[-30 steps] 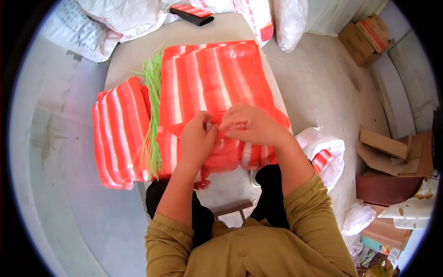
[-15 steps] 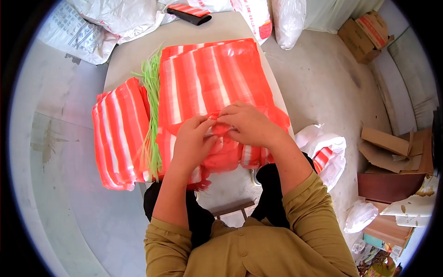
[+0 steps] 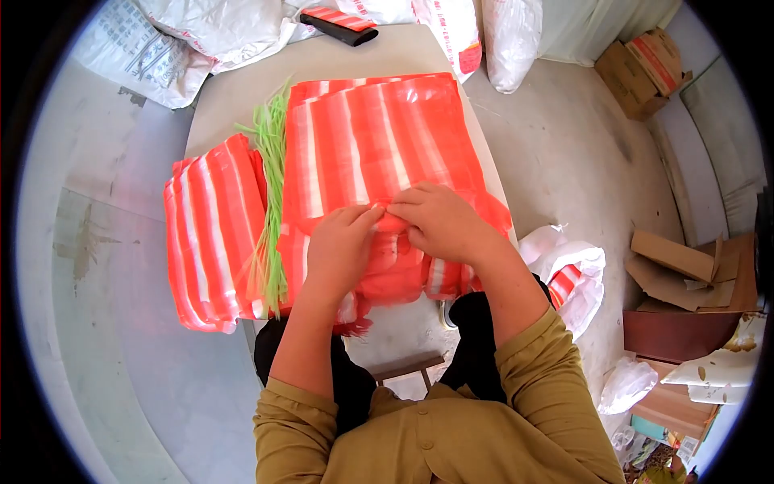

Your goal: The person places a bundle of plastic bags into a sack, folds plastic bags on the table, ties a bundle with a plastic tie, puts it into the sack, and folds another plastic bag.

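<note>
A stack of thin red-and-white striped plastic sheets (image 3: 367,141) lies on the table, its near side bunched and hanging over the edge. At that near side, my left hand (image 3: 343,246) pinches a gathered part of the top striped sheet. My right hand (image 3: 439,222) grips the same fold from the other side, fingertips almost touching those of the left. What lies right under the fingertips is hidden. Along the stack's left side runs a bundle of light green strips (image 3: 274,153). Further left rests a second folded striped pile (image 3: 214,234).
A black roll-like object with a striped top (image 3: 339,28) sits at the far end of the table (image 3: 242,89). White sacks (image 3: 214,32) stand behind it. On the floor at right are a white plastic bag (image 3: 592,298) with striped material inside and cardboard boxes (image 3: 637,77).
My hands have drawn closer together, the fingertips now meeting over the fold. The whole view has shifted slightly; the piles and strips lie as before.
</note>
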Motion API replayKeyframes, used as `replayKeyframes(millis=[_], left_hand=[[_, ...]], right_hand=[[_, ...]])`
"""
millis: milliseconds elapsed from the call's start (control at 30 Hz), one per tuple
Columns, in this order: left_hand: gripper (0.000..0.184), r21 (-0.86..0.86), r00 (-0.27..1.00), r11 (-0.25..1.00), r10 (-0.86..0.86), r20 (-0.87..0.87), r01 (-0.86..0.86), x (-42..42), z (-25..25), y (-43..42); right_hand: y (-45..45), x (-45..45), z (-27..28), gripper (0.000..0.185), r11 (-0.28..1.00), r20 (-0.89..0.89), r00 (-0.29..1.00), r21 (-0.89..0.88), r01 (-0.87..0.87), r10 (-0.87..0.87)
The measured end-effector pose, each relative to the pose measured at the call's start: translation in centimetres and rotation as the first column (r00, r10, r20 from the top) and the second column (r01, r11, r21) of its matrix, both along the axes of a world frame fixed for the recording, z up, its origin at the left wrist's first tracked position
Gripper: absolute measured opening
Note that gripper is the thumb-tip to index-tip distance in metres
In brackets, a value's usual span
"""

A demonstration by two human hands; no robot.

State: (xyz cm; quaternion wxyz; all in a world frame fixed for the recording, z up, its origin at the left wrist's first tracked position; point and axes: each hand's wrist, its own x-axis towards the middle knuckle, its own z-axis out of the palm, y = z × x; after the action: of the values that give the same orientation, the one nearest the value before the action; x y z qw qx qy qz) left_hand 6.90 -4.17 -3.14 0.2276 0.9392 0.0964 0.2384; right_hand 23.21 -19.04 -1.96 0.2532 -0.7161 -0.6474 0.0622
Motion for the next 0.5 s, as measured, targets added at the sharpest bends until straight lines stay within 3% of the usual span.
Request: replayKeyframes(millis=[333,500], left_hand=[[0.025,0.134,0.997,0.99,0.035,0.066,-0.043,0.3,-0.1,1.0],[0.026,0.127,1.0,0.992,0.013,0.012,-0.014,-0.6,0.7,1.0]], right_hand=[[0.4,0.1,0.2,0.031,0.993,0.108,0.992,0.108,0.052,-0.064],[0.3,-0.5,0.8,0.027,0.998,0.146,0.987,0.023,0.061,-0.063]])
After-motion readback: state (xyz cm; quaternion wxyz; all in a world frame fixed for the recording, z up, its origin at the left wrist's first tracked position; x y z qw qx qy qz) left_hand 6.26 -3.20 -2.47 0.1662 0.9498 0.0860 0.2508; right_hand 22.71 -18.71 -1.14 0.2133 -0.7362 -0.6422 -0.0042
